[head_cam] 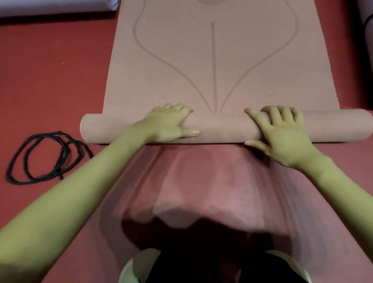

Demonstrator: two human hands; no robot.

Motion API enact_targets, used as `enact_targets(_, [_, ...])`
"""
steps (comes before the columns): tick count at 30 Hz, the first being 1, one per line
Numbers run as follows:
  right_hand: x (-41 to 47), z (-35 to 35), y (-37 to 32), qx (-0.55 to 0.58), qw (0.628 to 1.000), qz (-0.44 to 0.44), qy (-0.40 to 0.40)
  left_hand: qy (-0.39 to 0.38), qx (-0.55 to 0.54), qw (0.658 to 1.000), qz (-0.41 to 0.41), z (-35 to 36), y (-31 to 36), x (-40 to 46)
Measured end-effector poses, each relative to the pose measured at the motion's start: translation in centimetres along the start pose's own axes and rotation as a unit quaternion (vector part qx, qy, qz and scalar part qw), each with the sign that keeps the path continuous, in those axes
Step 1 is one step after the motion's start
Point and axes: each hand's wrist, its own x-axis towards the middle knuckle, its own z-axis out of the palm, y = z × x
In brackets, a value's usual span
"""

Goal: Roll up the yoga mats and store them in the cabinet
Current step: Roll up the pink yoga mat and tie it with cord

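yoga mat [216, 56] lies on the red floor [42, 85], its near end rolled, with left hand [168, 125] and right hand [281, 134] pressing flat-fingered on top, grip wide; push evenly to keep edges aligned.

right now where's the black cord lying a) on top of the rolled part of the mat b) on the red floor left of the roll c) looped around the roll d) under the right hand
b: the black cord lies coiled on the red floor, clear of the left end of the rolled mat; neither hand touches it.
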Motion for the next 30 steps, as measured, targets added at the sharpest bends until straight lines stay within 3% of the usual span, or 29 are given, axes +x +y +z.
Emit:
enact_targets(4, [2.4, -1.6, 1.2, 0.007, 0.993, 0.021, -0.113, 0.209, 0.043, 0.977, -0.007, 2.7, 0.2, -1.8])
enact_targets(8, [4.7, -3.0, 1.9, 0.078, 0.976, 0.031, -0.203, 0.223, 0.115, 0.967, -0.036, 4.8, -0.4, -2.4])
enact_targets(10, [4.4, -2.8, 2.1, 0.084, 0.98, 0.026, -0.18, 0.202, 0.126, 0.971, -0.03, 4.3, -1.0, -1.9])
enact_targets(15, [2.1, -0.1, 1.9, 0.004, 1.0, 0.013, 0.018, 0.112, 0.088, 0.99, -0.012, 1.0, -2.6, 0.4])
enact_targets(18, [2.5, 0.8, 1.9, -0.036, 0.998, 0.025, 0.036, 0.046, 0.044, 0.998, -0.013, -0.5, -3.1, 1.6])
enact_targets(23, [5.6, -1.4, 3.5, 0.029, 0.996, 0.042, -0.072, 0.217, 0.037, 0.974, -0.057, 1.7, -1.9, 0.3])
enact_targets(26, [7.1, -2.2, 4.2, 0.067, 0.989, 0.038, -0.125, 0.244, 0.054, 0.964, -0.092, 3.1, -1.3, 0.6])
enact_targets(28, [7.1, -2.0, 4.4, 0.072, 0.993, 0.039, -0.088, 0.24, 0.066, 0.964, -0.096, 2.7, -1.8, 1.4])
enact_targets(30, [6.4, -1.0, 4.1, 0.055, 0.997, 0.045, 0.001, 0.221, 0.056, 0.969, -0.099, 1.6, -2.5, 2.3])
